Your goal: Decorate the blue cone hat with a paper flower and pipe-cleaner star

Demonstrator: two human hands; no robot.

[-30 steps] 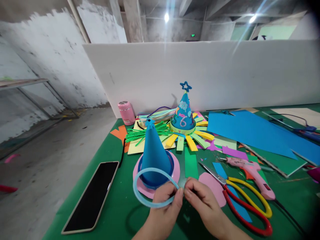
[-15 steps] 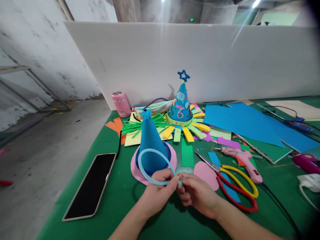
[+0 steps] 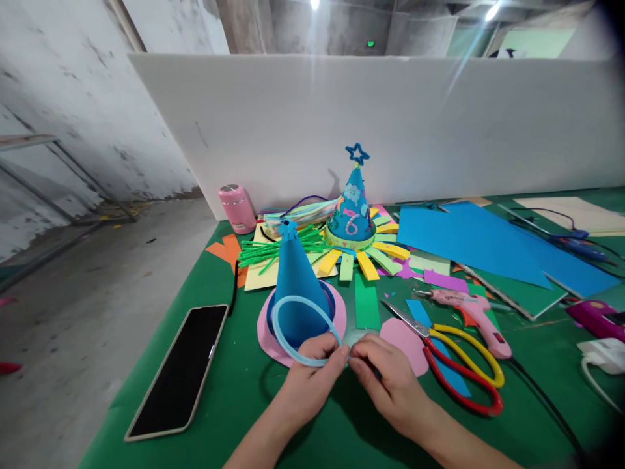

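Observation:
A light blue pipe cleaner (image 3: pixel 279 318), bent into a round loop, stands up from my left hand (image 3: pixel 312 381). The thumb and fingers of that hand pinch it where its ends meet. My right hand (image 3: pixel 390 384) is closed at the same joint, thumb and forefinger pinched at the tip; the tip itself is mostly covered. Just behind the loop stands a plain blue cone hat (image 3: pixel 295 273) with a fringed top, on a pink round brim (image 3: pixel 336 312). Farther back is a decorated blue party hat (image 3: pixel 352 208) with a "6" and a star on top.
Right of my hands lie scissors (image 3: pixel 459 365), a pink glue gun (image 3: pixel 469 306) and a pink paper oval (image 3: pixel 405 342). A phone (image 3: pixel 178 371) is at the left. Green pipe cleaners (image 3: pixel 258 253), a pink bottle (image 3: pixel 237 208) and blue sheets (image 3: pixel 469 238) lie farther back, before a white board (image 3: pixel 390 124).
My right fingers have uncurled a little and shifted slightly, now pinching at the joint's tip. The loop stays in my left hand. The whole view has tilted slightly.

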